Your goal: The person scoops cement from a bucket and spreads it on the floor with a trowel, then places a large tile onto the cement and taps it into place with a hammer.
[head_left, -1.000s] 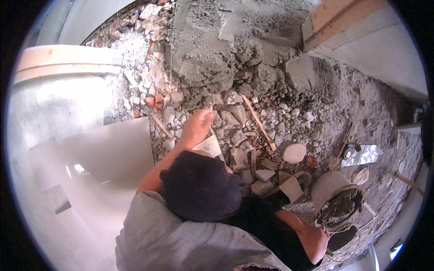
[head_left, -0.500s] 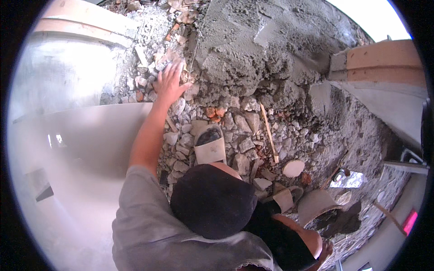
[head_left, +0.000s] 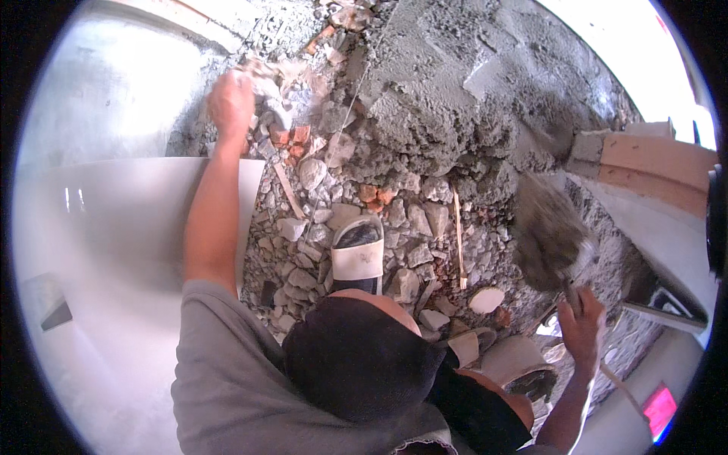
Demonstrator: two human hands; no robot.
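We see the right hand [head_left: 582, 322] with its fingers wrapped closed around the handle of a blurred hand trowel [head_left: 566, 283], loaded with wet grey mortar [head_left: 547, 236]. Its long axis runs from those fingers away from the body, leaning somewhat left, so the blade points toward the rough grey bed of wet concrete [head_left: 455, 98]; motion blur keeps us from making out its exact tip.

Nearer the body than the right fingers and to their left, we find a pale tan bucket with a curved wall [head_left: 514, 355]; dark grey material [head_left: 540, 384] shows inside its mouth, though we cannot tell how full it is.

Our left hand [head_left: 231, 102] has its fingers curled in. A pale crumpled sheet [head_left: 284, 76] lies just to their right, but we cannot tell whether they grip it. Orange brick fragments [head_left: 292, 140] sit nearer the body, to the right of those fingers.
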